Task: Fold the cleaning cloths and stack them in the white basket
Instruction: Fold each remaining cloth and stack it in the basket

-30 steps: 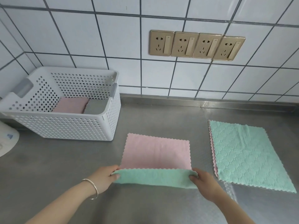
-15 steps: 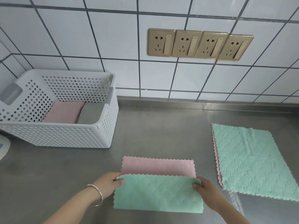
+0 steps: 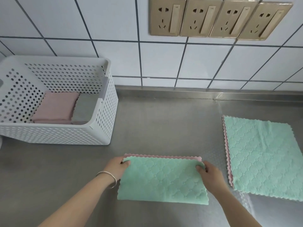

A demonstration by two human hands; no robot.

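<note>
Head view: right of the basket [image 3: 105, 128], the left hand [image 3: 117, 166] and right hand [image 3: 208, 172] pinch the far corners of a green cloth [image 3: 162, 181] folded in half on the counter [image 3: 164, 122]. Folded cloths [image 3: 55, 107] lie inside the basket; a flat stack [image 3: 262, 156] lies farther right.

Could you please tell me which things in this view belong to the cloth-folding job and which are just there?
Job:
left hand
right hand
half-folded cloth
unfolded cloths
white basket
folded cloths inside

Bystanders:
wall sockets
steel counter
bracelet
</note>
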